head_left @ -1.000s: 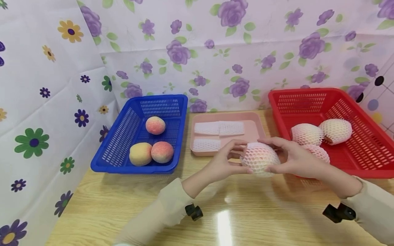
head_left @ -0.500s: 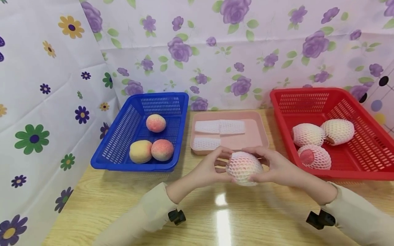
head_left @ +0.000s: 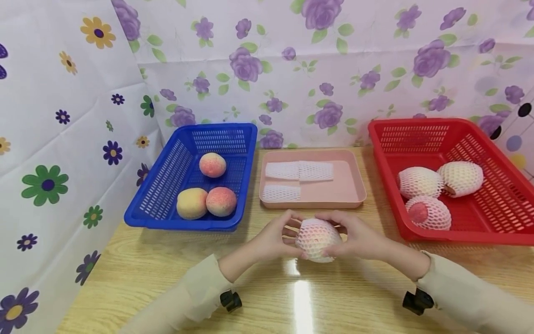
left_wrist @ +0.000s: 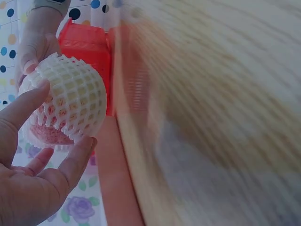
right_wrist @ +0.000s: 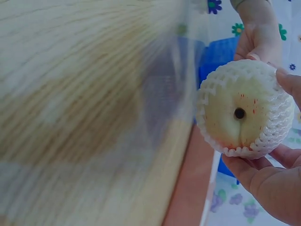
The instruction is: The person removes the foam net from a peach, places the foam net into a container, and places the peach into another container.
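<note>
A peach in a white foam net sleeve [head_left: 318, 240] is held between both hands over the front of the wooden table. The left hand [head_left: 275, 239] grips its left side, with thumb and fingertips on the net in the left wrist view. From the other side the right hand [head_left: 356, 237] grips it, thumb toward the near face. In the right wrist view, the peach's [right_wrist: 223, 110] pale end with a dark round hole shows through the sleeve's opening. Its reddish other end [left_wrist: 49, 134] peeks out in the left wrist view.
Three bare peaches [head_left: 212, 165] lie in a blue basket [head_left: 179, 224] at left. A pink tray [head_left: 333, 192] at centre back holds flat foam nets [head_left: 281, 193]. Three netted peaches [head_left: 421, 182] sit in a red basket [head_left: 463, 235] at right.
Both hands have carried the netted peach left and toward the body, away from the red basket's edge to in front of the pink tray. Their hold on it looks the same.
</note>
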Available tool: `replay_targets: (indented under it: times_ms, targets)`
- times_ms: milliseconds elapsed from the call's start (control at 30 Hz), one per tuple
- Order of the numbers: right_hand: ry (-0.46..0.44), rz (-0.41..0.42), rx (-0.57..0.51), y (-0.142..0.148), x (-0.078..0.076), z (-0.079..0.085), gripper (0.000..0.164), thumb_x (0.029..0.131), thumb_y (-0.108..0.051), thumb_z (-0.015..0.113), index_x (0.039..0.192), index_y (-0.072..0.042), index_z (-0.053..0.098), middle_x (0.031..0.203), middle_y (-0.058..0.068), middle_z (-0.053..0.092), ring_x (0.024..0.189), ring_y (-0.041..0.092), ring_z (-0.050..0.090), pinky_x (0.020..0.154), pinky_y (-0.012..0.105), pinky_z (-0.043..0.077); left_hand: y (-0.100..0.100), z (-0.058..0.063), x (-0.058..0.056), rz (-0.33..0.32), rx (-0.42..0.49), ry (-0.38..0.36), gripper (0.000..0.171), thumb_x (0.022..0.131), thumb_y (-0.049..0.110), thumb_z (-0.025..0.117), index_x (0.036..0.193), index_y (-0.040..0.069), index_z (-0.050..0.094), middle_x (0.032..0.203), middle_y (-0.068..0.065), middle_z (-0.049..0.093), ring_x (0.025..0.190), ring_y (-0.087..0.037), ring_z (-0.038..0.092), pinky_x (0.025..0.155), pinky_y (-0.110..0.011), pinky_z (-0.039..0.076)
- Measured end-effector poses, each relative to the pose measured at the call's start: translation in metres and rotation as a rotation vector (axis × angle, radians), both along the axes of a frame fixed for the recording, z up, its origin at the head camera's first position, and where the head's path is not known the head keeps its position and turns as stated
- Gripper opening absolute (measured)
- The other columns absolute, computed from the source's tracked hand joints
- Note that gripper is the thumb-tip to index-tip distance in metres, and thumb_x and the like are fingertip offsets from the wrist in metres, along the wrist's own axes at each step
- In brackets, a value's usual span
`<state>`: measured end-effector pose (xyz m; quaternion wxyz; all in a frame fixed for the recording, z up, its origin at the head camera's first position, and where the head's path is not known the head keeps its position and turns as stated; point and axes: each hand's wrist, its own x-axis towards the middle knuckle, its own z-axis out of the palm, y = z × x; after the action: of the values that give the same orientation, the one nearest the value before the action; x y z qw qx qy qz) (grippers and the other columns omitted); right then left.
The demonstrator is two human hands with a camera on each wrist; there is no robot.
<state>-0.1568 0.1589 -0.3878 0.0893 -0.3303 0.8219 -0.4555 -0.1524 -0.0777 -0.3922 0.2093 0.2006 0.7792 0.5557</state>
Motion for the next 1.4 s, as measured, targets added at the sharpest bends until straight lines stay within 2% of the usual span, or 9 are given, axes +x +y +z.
replay_targets:
  times_ms: [200,400,500,733,867,1100,1233,1400]
  targets:
    - [-0.029,0.016,-0.012,-0.004,0.003,-0.014,0.070,0.072,-0.017,0.083,0.126,0.012,0.050,0.117,0.020,0.060,0.104,0.024,0.057,0.087,0.033,0.055,-0.003,-0.010,0.002,-0.020,-0.051,0.000,0.065,0.071,0.001,0.082,0.124,0.005,0.045,0.122,-0.021,0.052,0.105,-0.029,0.059,0.091,-0.037,0.054]
    - [-0.028,0.007,0.009,-0.004,0.007,-0.023,0.069,0.073,-0.020,0.083,0.127,0.009,0.050,0.117,0.018,0.060,0.104,0.020,0.056,0.087,0.030,0.054,-0.005,-0.016,0.004,-0.037,-0.102,-0.001,0.064,0.072,0.004,0.081,0.125,0.008,0.044,0.122,-0.018,0.052,0.104,-0.026,0.059,0.092,-0.040,0.053]
    - [-0.015,0.003,0.017,-0.004,0.008,-0.025,0.070,0.074,-0.022,0.082,0.128,0.008,0.050,0.117,0.016,0.060,0.104,0.019,0.056,0.087,0.031,0.054,-0.005,-0.016,0.004,-0.040,-0.102,0.003,0.065,0.073,0.004,0.081,0.126,0.007,0.044,0.123,-0.018,0.052,0.105,-0.028,0.059,0.092,-0.040,0.053]
    - [0.020,-0.004,0.059,-0.003,0.009,-0.027,0.070,0.076,-0.024,0.080,0.130,0.008,0.048,0.123,0.016,0.059,0.109,0.022,0.056,0.092,0.044,0.052,-0.007,-0.015,0.001,-0.044,-0.096,0.020,0.066,0.073,0.007,0.081,0.128,0.005,0.045,0.126,-0.018,0.052,0.111,-0.032,0.057,0.092,-0.041,0.053]
    - [0.047,-0.024,0.061,-0.003,0.011,-0.027,0.070,0.077,-0.025,0.080,0.131,0.005,0.048,0.125,0.015,0.058,0.110,0.026,0.057,0.093,0.044,0.052,-0.009,-0.011,-0.002,-0.044,-0.097,0.021,0.068,0.073,0.008,0.082,0.130,0.004,0.044,0.128,-0.017,0.052,0.113,-0.033,0.056,0.091,-0.043,0.053]
    - [0.071,-0.112,0.010,-0.009,0.018,-0.026,0.071,0.072,-0.020,0.083,0.130,0.003,0.049,0.127,0.016,0.056,0.117,0.034,0.053,0.095,0.054,0.047,-0.017,-0.006,-0.010,-0.061,-0.070,0.030,0.070,0.073,0.008,0.082,0.132,0.004,0.045,0.132,-0.019,0.050,0.117,-0.035,0.053,0.094,-0.045,0.051]
    - [0.088,-0.228,-0.005,-0.017,0.027,-0.026,0.072,0.070,-0.019,0.085,0.129,0.002,0.050,0.126,0.019,0.055,0.117,0.038,0.052,0.095,0.056,0.047,-0.024,-0.006,-0.018,-0.106,-0.054,0.049,0.069,0.074,0.007,0.081,0.133,0.004,0.045,0.135,-0.021,0.048,0.120,-0.036,0.050,0.096,-0.048,0.049]
    - [0.039,-0.341,-0.023,-0.026,0.037,-0.028,0.074,0.069,-0.017,0.086,0.130,0.003,0.049,0.126,0.020,0.054,0.116,0.039,0.052,0.096,0.054,0.047,-0.027,-0.009,-0.026,-0.169,-0.044,0.061,0.066,0.075,0.006,0.079,0.133,0.005,0.047,0.137,-0.019,0.048,0.122,-0.034,0.050,0.098,-0.047,0.048]
